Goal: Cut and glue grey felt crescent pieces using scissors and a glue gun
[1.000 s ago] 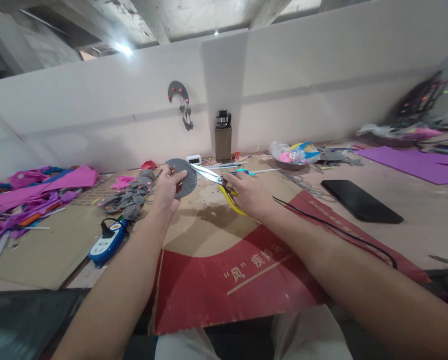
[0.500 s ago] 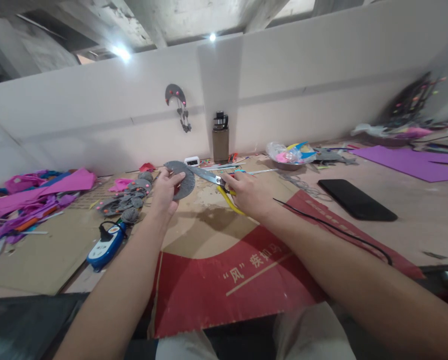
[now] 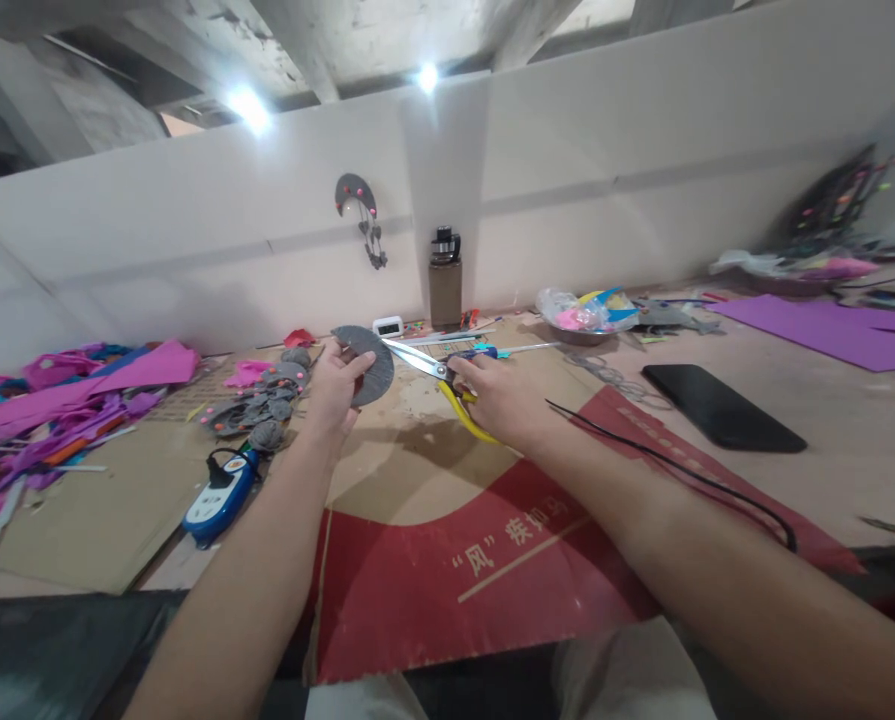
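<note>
A dark grey crescent-shaped piece, felt-like in texture, is pinched in my left hand, the thumb lying across its face. My right hand grips a pair of scissors with yellow handles. Their blades point left, and the tips are close beside the crescent's right edge; whether they touch it I cannot tell. Both hands are above a cardboard sheet with a red printed front part. Part of the crescent is hidden behind my left fingers.
A blue-and-white power strip and grey decorated pieces lie left, near pink and purple scraps. Behind stand a brown bottle and small clock. A bowl, black phone and purple sheet are right.
The scissor blades have turned slightly and look brighter, their tips now beside the crescent's edge rather than overlapping it. The whole view has shifted slightly. Both hands keep their holds.
</note>
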Action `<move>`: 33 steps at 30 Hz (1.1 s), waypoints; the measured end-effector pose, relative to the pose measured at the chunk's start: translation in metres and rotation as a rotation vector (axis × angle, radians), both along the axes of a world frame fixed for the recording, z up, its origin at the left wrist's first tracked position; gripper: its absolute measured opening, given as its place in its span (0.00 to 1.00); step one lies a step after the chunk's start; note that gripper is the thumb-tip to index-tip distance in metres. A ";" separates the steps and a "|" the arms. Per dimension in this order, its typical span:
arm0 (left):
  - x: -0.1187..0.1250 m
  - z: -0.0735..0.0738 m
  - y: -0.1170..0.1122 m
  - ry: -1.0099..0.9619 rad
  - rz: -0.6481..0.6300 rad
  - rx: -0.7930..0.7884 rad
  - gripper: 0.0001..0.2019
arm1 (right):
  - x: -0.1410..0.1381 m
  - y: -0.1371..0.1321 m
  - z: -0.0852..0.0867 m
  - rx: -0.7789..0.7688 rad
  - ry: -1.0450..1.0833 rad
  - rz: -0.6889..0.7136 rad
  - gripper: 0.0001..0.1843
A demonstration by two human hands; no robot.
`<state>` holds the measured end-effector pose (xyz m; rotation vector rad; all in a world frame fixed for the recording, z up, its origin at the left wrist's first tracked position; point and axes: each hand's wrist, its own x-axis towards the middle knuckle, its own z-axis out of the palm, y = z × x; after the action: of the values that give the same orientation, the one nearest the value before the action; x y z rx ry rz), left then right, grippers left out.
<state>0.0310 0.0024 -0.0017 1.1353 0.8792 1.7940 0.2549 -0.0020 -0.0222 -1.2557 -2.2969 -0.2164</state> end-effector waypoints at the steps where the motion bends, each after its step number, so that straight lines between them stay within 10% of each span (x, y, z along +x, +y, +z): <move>1: 0.000 0.000 0.000 0.001 0.002 -0.001 0.19 | 0.000 0.000 -0.001 -0.006 0.019 0.008 0.18; 16: 0.008 0.003 -0.010 -0.030 -0.037 -0.171 0.18 | -0.001 0.018 -0.012 -0.183 0.442 0.315 0.34; 33: 0.003 0.019 0.002 0.036 -0.014 -0.259 0.17 | -0.001 -0.005 0.037 -0.085 0.116 0.074 0.16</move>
<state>0.0342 0.0044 0.0172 1.0060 1.0872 1.5987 0.2541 -0.0071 0.0150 -1.1891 -2.2683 -0.0195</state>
